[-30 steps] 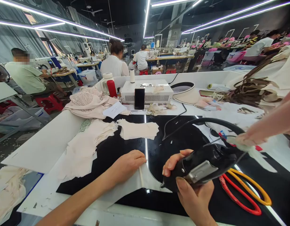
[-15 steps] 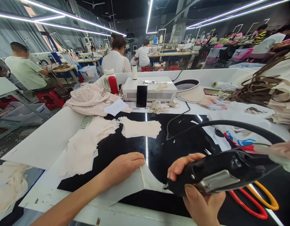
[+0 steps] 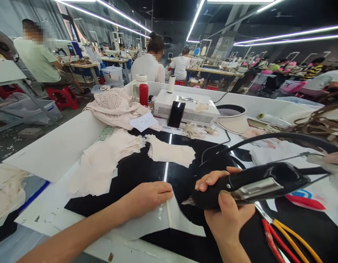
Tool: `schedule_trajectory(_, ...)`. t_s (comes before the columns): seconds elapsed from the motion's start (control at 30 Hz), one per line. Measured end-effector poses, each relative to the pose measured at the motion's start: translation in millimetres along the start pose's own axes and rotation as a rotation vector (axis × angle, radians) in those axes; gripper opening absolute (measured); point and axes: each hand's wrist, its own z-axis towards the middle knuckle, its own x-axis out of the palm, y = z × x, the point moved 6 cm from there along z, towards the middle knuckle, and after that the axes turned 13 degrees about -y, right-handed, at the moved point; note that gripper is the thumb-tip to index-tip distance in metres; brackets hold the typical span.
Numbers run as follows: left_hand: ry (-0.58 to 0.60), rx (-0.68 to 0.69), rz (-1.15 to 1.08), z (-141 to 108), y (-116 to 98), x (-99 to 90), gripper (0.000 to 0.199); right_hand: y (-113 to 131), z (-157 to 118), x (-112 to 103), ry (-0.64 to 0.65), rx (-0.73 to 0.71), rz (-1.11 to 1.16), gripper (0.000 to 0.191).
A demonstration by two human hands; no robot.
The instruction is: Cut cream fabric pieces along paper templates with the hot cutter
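My left hand (image 3: 148,197) lies on a pale, light-grey fabric piece (image 3: 185,223) at the front of the black work surface, its fingers together near a raised seam strip. My right hand (image 3: 226,204) is wrapped round a black handheld tool (image 3: 256,186) with a silver plate on its side. The tool's small metal tip points left, a little above and apart from the fabric's curved edge. Beyond my hands lie a cream fabric piece (image 3: 171,151) and a stack of cream pieces (image 3: 97,164) to its left.
Scissors (image 3: 284,233) with red and orange handles lie at the right front. A phone (image 3: 176,114) leans on a white box (image 3: 196,113) at the back. A black cable crosses the right side. Several people sit beyond the table.
The tool's tip has moved up and left, off the fabric's edge. The view has turned left, and more of the scissors shows. My left hand stays on the fabric.
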Motion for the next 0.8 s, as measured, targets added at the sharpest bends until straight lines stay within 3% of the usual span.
schedule_trajectory(0.27, -0.073, 0.061, 0.019, 0.2, -1.9, 4.1, 0.025, -24.9, 9.8, 14.3, 0.006, 0.006, -0.015, 0.04)
schedule_trajectory(0.8, -0.066, 0.038, 0.021, -0.7, -1.2, 5.9, 0.026, -30.8, 7.3, 18.4, 0.014, -0.002, 0.0, 0.036)
